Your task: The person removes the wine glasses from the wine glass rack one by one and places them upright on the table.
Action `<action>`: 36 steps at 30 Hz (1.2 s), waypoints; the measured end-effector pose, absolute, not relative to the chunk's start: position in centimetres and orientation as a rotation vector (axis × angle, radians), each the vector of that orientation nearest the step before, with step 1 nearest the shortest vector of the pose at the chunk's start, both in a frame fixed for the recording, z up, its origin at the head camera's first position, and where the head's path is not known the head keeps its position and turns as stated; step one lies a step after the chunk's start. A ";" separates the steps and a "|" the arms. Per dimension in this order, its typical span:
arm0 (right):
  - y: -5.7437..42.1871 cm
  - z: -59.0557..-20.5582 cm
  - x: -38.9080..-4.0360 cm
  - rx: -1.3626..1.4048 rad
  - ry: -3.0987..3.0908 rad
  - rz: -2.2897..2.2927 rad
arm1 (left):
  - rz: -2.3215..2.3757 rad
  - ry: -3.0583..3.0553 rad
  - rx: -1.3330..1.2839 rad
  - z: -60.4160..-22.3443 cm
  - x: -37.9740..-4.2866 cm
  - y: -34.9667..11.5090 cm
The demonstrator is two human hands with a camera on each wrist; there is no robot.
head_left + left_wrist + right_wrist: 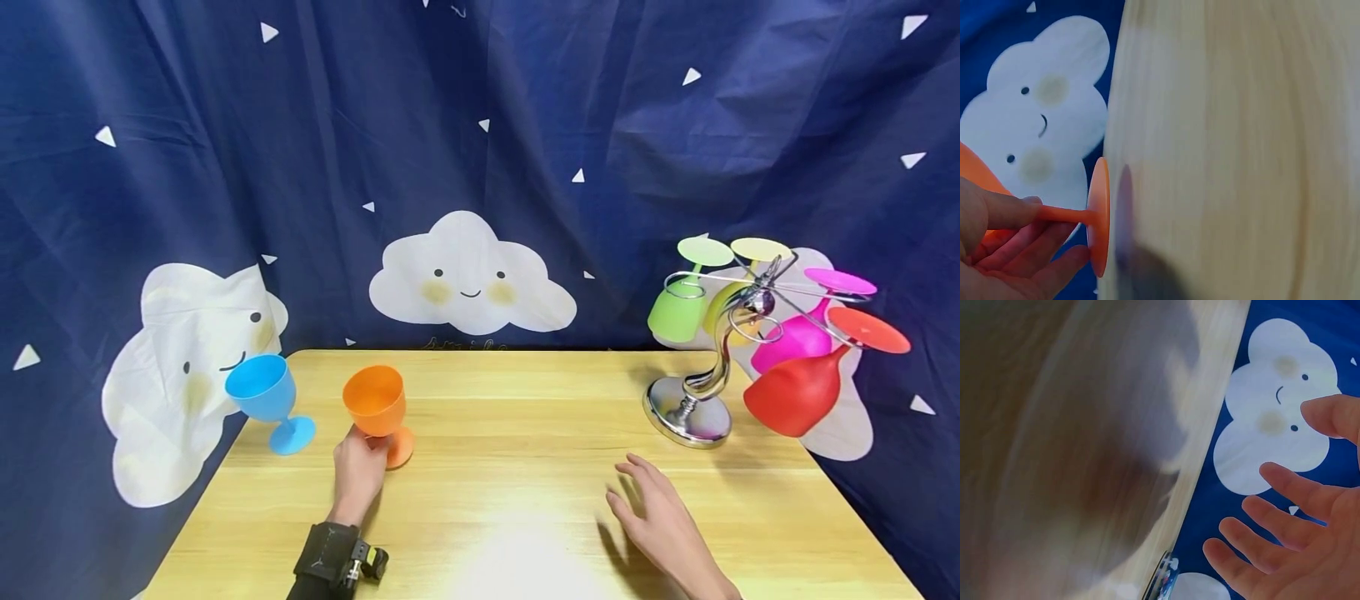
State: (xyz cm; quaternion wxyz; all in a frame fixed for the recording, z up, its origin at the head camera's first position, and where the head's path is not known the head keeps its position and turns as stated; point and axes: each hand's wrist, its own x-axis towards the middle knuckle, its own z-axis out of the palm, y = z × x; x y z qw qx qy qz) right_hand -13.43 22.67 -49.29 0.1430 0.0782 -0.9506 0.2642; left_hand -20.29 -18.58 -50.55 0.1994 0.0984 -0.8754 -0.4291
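Note:
My left hand (360, 468) pinches the stem of an orange plastic goblet (375, 402), thumb on one side and fingers on the other. In the left wrist view the goblet's round foot (1099, 215) shows beside its shadow on the wood; whether it touches the table I cannot tell. Left of it stands a blue goblet (262, 389), upright and apart from the hand. My right hand (660, 521) holds nothing, its fingers spread over the table's right part, in front of a chrome goblet rack (722, 354). The right wrist view also shows that hand (1304, 531) with nothing in it.
Green (677, 315), yellow (723, 312), magenta (791, 343) and red (797, 392) goblets hang upside down from the rack's wire loops. A wooden table (510, 442) lies beneath, with a dark blue curtain (450, 150) printed with clouds behind it.

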 end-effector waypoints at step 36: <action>25.2 -50.8 -12.3 0.217 -2.716 0.683 | -1.241 -2.586 0.391 -51.3 -24.8 -26.3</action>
